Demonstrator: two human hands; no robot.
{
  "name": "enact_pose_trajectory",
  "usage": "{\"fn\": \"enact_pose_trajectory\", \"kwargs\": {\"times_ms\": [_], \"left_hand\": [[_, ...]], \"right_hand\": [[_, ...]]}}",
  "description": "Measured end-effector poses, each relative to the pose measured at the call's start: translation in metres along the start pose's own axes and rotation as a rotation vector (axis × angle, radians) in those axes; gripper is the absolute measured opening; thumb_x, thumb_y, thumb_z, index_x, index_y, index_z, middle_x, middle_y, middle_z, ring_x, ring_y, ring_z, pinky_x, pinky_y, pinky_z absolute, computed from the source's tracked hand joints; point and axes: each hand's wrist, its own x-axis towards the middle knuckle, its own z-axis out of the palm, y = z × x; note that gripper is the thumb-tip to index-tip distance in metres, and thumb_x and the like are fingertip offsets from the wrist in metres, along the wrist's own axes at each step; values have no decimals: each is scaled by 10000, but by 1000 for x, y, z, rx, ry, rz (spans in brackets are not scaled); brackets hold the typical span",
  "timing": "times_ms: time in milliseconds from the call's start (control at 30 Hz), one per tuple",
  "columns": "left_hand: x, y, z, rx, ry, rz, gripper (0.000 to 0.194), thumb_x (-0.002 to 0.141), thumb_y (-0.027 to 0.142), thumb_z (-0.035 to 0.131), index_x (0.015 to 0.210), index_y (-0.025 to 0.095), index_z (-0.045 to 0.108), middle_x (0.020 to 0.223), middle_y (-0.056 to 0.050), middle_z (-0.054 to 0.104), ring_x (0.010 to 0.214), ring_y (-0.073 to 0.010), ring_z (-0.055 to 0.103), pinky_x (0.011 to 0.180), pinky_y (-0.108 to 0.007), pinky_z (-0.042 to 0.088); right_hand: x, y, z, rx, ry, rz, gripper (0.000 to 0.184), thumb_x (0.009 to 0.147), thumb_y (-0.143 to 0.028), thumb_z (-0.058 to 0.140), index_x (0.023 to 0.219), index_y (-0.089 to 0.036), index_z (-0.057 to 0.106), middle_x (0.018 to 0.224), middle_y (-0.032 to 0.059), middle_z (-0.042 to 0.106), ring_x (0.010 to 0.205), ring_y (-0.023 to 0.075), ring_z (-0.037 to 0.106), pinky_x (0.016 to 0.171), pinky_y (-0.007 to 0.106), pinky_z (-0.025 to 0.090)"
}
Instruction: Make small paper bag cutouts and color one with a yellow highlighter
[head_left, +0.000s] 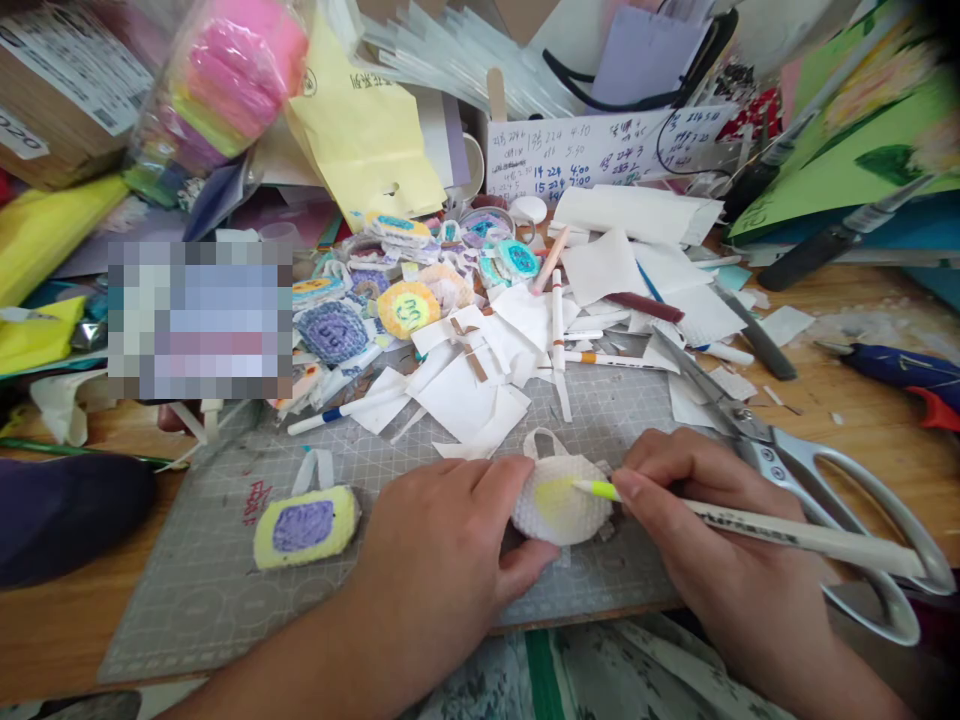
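Note:
A white, textured oval pouch-like piece point(568, 518) with a small loop on top sits near the front edge of the grey cutting mat point(202, 600). A yellow patch colours its middle. My left hand point(457, 530) grips its left side between thumb and fingers. In my right hand point(720, 540) is a white marker point(810, 535), whose yellow-green tip touches the white piece just right of the patch. Left of my left hand lies a similar yellow piece point(306, 528) with a purple rectangle and a loop.
Scissors point(757, 440) lie open beside my right hand. Behind the mat are paper scraps point(480, 400), several coloured pieces point(409, 308) and more markers point(556, 320). A blue glue gun point(900, 368) rests at the right, and a dark rounded object point(67, 515) at the left.

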Motion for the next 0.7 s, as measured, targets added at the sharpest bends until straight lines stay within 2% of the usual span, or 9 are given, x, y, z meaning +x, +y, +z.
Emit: {"fn": "enact_pose_trajectory", "kwargs": {"times_ms": [67,233,333,467,600,700], "left_hand": [[0,0,0,-9,-2,3,391,751,406,704,1081,222,604,956,-67,721,816,-310,677,689,-457,535],[1,0,0,-7,-17,-7,363,755,414,701,1050,219,617,940,-66,721,809,-315,676,685,-467,535],[2,1,0,-11,-13,-6,378,743,403,715,1059,221,613,950,-68,722,818,-320,676,686,-470,536],[2,1,0,-10,-18,-1,363,751,402,708,1049,218,613,950,-71,722,813,-319,677,680,-462,534],[0,0,-1,0,-14,-2,376,754,406,703,1068,225,603,949,-64,721,823,-317,675,692,-457,527],[0,0,-1,3,-13,-3,365,754,399,703,1060,227,602,947,-59,720,819,-312,675,689,-446,524]], "right_hand": [[-2,3,-1,27,35,25,221,906,-206,571,692,-214,515,647,-13,505,582,150,437,515,271,334],[-6,6,-4,138,-55,34,241,921,-196,557,687,-207,500,650,-13,482,606,151,428,537,273,327],[-5,4,-5,102,-20,38,222,922,-195,568,706,-205,517,664,-16,497,610,146,433,539,271,326],[-4,4,-4,131,-71,32,228,928,-190,558,705,-207,511,667,-19,498,611,146,438,539,273,329],[-4,3,-3,75,-35,20,215,929,-188,557,717,-205,524,677,-21,509,613,139,440,540,269,331],[-3,2,-3,41,-110,-5,237,925,-195,553,692,-200,512,665,-21,505,603,137,454,537,269,338]]}}
